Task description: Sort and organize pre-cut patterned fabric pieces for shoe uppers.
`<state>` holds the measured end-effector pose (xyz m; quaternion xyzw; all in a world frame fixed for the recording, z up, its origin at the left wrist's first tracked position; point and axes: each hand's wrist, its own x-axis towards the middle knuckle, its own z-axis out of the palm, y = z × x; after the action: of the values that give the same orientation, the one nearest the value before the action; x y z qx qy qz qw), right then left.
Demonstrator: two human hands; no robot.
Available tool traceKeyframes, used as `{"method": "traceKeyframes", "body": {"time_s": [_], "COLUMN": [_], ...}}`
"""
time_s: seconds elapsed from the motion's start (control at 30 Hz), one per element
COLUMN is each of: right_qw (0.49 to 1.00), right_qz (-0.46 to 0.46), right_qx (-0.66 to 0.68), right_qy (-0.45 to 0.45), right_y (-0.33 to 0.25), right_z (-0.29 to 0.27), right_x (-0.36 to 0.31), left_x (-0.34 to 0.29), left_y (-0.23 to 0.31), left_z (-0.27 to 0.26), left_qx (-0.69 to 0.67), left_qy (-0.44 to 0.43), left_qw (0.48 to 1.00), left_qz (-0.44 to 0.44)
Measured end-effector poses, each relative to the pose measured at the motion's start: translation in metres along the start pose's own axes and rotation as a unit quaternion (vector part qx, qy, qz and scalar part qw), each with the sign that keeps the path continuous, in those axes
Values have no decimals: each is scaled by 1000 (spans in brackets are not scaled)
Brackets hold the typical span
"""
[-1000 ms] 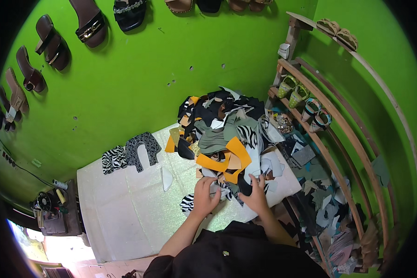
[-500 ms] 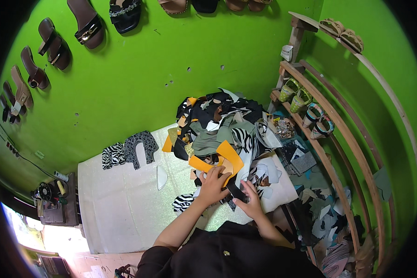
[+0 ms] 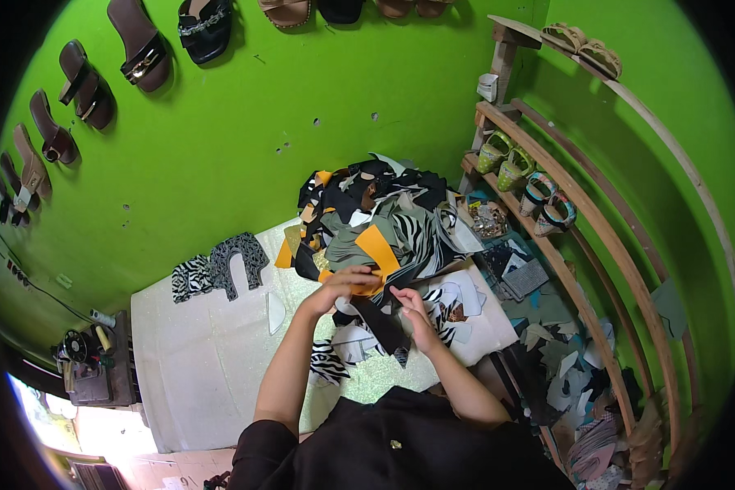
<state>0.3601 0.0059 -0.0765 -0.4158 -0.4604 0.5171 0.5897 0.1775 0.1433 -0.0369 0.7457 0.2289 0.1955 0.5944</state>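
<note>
My left hand (image 3: 345, 286) lies over a bent orange scrap (image 3: 377, 249) at the near edge of a heap of material offcuts (image 3: 384, 204). Its fingers are stretched out across the orange piece. Close by on the right, my right hand (image 3: 416, 314) has its thumb and forefinger at the edge of a black scrap (image 3: 381, 328), apparently pinching it; the exact grip is partly hidden. That black piece slants down between my hands toward the table. Zebra-print scraps (image 3: 328, 362) lie below my left hand, and white and zebra cuttings (image 3: 457, 306) lie beyond my right.
The pale sheet-covered table (image 3: 196, 367) bears a zebra piece (image 3: 192, 278) and a grey patterned cutout (image 3: 238, 263) at its far left. A wooden rack (image 3: 584, 192) with small shoes stands at right, above piled scraps (image 3: 555, 359). A dark machine (image 3: 77, 347) is at left; sandals hang on the green wall.
Both hands have moved up toward the heap, the left also leftward. The orange scrap has shifted left and up, and more of the black scrap shows between my hands. The view has shifted slightly.
</note>
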Motion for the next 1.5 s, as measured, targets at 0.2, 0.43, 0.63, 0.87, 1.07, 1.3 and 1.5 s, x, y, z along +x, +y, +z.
{"method": "traceKeyframes", "body": {"time_s": [0.2,0.43,0.63,0.87,1.07,1.3,1.5], "right_qw": [996,884,815,764,677,806,913], "right_qz": [-19,-92,-13,-118,-115,-58,-16], "right_qx": [-28,-321,-511,-584,-727,-570,-354], "right_qy": [81,327,275,248,-8,151,203], "right_y": [0,-8,-27,-22,-47,-49,-57], "right_z": [4,-35,-21,3,8,-33,-77], "right_x": [-5,28,49,63,120,173,194], "left_x": [19,-5,-26,-46,-36,-5,20], "left_y": [11,0,-20,-26,4,-18,-36], "left_z": [51,103,124,123,74,-2,-23], "left_qx": [379,443,445,424,360,299,299], "left_qy": [187,189,202,213,268,430,448], "left_qw": [906,867,863,872,885,846,842], "left_qz": [33,131,126,122,126,100,-18]}}
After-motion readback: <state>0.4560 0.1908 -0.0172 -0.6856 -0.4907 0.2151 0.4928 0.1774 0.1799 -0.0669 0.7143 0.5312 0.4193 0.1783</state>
